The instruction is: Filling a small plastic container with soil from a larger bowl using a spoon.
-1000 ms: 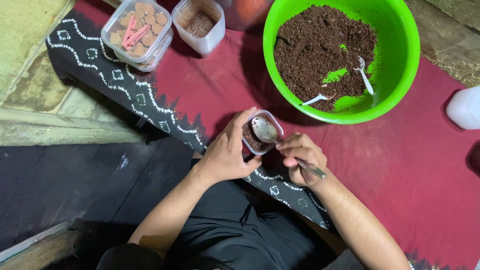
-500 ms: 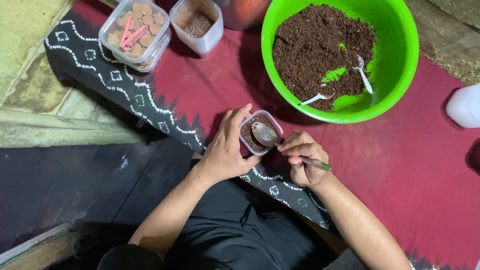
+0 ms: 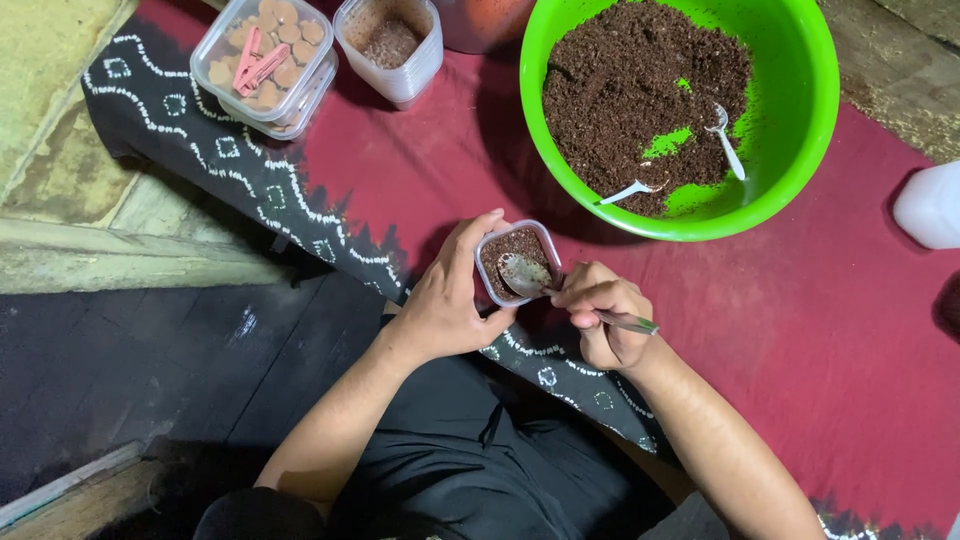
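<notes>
My left hand (image 3: 450, 298) grips a small clear plastic cup (image 3: 492, 248) filled with dark brown soil, held just above a red cloth. My right hand (image 3: 603, 312) holds a metal spoon (image 3: 525, 274) by its handle, and the bowl of the spoon rests on the soil inside the cup. Beyond the hands stands a big green bowl (image 3: 800, 120) partly full of the same soil, with two white plastic spoons (image 3: 728, 140) lying in it.
A clear tub (image 3: 205, 62) with round tan discs and pink sticks sits at the top left. Beside it is a stack of clear cups (image 3: 390, 40) holding some soil. A white container (image 3: 930, 205) is at the right edge. The red cloth (image 3: 830, 320) has a black patterned border.
The cup and spoon have stayed in my hands. The spoon has shifted slightly over the soil in the cup, and the cup now looks fuller.
</notes>
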